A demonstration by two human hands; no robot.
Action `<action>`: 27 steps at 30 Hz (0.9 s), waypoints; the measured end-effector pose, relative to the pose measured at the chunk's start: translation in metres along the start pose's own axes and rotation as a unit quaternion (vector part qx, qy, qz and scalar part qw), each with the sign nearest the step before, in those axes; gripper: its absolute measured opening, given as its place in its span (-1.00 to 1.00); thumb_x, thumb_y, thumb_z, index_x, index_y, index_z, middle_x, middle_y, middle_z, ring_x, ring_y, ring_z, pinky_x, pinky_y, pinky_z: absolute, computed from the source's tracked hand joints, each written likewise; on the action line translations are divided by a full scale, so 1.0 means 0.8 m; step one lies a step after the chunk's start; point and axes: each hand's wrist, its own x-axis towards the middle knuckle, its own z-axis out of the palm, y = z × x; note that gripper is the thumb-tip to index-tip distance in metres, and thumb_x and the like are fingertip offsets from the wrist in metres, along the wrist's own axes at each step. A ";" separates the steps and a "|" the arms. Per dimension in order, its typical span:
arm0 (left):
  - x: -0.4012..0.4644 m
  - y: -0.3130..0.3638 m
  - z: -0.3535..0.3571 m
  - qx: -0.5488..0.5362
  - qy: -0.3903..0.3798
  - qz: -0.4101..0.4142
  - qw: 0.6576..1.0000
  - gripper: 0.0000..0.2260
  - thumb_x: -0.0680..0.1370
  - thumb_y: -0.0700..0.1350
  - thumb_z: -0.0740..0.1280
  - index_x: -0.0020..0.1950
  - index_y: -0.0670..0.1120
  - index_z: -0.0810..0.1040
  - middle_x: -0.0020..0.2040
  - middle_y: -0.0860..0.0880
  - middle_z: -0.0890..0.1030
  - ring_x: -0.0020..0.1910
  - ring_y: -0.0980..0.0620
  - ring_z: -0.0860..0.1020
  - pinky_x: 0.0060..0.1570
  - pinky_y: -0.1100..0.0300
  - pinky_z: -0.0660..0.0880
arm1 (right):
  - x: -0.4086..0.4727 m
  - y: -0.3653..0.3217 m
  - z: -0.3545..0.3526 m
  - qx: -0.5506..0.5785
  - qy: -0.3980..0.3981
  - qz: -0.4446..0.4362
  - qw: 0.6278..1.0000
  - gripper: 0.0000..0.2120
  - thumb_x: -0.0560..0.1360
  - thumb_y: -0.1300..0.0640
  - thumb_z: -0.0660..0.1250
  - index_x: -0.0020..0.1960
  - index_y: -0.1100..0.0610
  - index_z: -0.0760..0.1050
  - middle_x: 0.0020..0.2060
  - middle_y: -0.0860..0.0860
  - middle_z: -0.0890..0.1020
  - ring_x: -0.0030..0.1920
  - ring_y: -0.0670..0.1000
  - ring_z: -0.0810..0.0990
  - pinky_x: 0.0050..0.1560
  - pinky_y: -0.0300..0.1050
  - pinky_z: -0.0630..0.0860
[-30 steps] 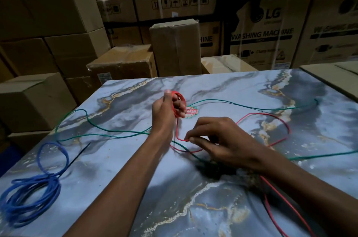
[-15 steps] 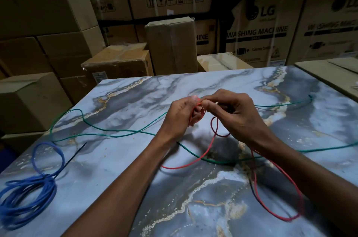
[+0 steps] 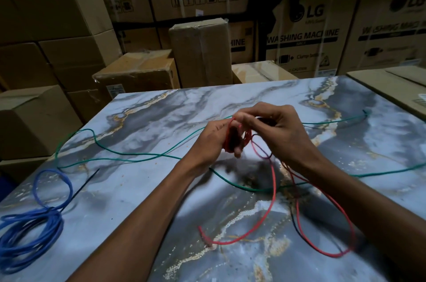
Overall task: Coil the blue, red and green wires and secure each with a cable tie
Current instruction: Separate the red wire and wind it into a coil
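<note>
Left hand [image 3: 213, 141] was closed around a small red coil, turns wrapped round its fingers [image 3: 237, 150], held above the table [image 3: 147, 189]. Right hand [image 3: 274, 129] was pinching the red wire [image 3: 273, 189] right beside that coil, fingertips pressed together, feeding a turn on.

The red wire's slack hung down from the hands and lay in a wide loop on the near right of the table, free end near the centre front. Green wire [image 3: 129, 154] lay uncoiled across the table, passing under the hands and crossing the red slack. Blue wire [image 3: 25, 238] sat coiled at the left edge, well apart; black cable tie [image 3: 85, 183] just beside it, fastened or not I couldn't tell.

Risks, my read: red slack could snag the green where they cross and drag it along. Turns could slip off the fingers if the left grip loosened. Blur hid the turn count.
</note>
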 end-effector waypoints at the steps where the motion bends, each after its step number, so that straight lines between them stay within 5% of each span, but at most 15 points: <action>1: 0.000 -0.001 0.003 -0.011 -0.007 -0.010 1.000 -0.64 0.69 -0.03 0.12 -0.19 -0.20 0.49 -0.49 -0.09 0.51 -0.46 -0.06 0.45 -0.28 0.08 0.38 | 0.001 0.003 -0.004 -0.014 0.030 0.010 0.999 -0.86 0.55 0.17 0.45 0.05 0.21 0.72 -0.14 0.03 0.73 -0.10 0.06 0.72 -0.02 0.17 0.65; 6: 0.002 -0.001 0.006 -0.069 0.005 -0.057 0.996 -0.61 0.71 -0.03 0.07 -0.24 -0.16 0.43 -0.58 0.00 0.25 -0.54 -0.01 0.35 -0.49 0.26 0.32 | 0.006 0.011 -0.018 -0.064 0.080 0.033 0.994 -0.85 0.52 0.08 0.49 0.01 0.14 0.74 -0.16 -0.07 0.76 -0.11 -0.07 0.72 -0.05 -0.01 0.65; 11: 0.002 0.010 0.001 -0.197 0.018 -0.077 0.977 -0.61 0.69 -0.04 0.09 -0.31 -0.13 0.35 -0.59 0.07 0.13 -0.59 0.09 0.13 -0.47 0.18 0.19 | 0.007 0.018 -0.032 -0.223 0.068 -0.054 0.971 -0.73 0.49 -0.10 0.51 -0.18 0.11 0.68 -0.43 -0.10 0.62 -0.45 -0.10 0.52 -0.37 -0.23 0.38; 16: -0.001 0.013 -0.005 -0.297 0.001 -0.117 0.948 -0.60 0.67 0.00 0.11 -0.35 -0.09 0.33 -0.60 0.09 0.13 -0.61 0.12 0.11 -0.49 0.22 0.12 | 0.013 0.034 -0.044 -0.364 -0.022 0.003 0.931 -0.30 0.45 -0.56 0.12 -0.32 0.06 0.53 -0.58 -0.06 0.43 -0.54 -0.10 0.36 -0.44 -0.08 0.26; 20: 0.003 0.010 -0.002 -0.301 0.021 -0.129 0.945 -0.63 0.68 -0.04 0.09 -0.33 -0.08 0.28 -0.60 0.09 0.13 -0.64 0.13 0.11 -0.54 0.24 0.12 | 0.002 0.035 -0.036 -0.222 -0.107 0.060 0.967 -0.52 0.67 -0.27 0.09 -0.22 -0.08 0.59 -0.37 -0.01 0.60 -0.46 -0.14 0.39 -0.37 -0.17 0.30; 24: 0.006 0.002 -0.005 -0.294 0.062 -0.129 0.945 -0.62 0.68 -0.05 0.09 -0.34 -0.08 0.26 -0.60 0.08 0.12 -0.65 0.13 0.10 -0.54 0.24 0.11 | 0.003 0.020 -0.026 -0.049 -0.107 0.131 0.984 -0.71 0.70 0.01 0.20 0.09 0.09 0.68 -0.31 -0.15 0.67 -0.47 -0.20 0.43 -0.38 -0.30 0.34; 27: 0.006 0.001 -0.007 -0.308 0.060 -0.124 0.941 -0.62 0.68 -0.06 0.08 -0.34 -0.08 0.26 -0.61 0.08 0.12 -0.65 0.13 0.09 -0.53 0.23 0.09 | 0.002 0.018 -0.021 -0.070 -0.139 0.096 0.983 -0.72 0.60 0.02 0.38 0.25 0.09 0.65 0.02 -0.15 0.74 0.10 -0.15 0.68 0.14 -0.06 0.60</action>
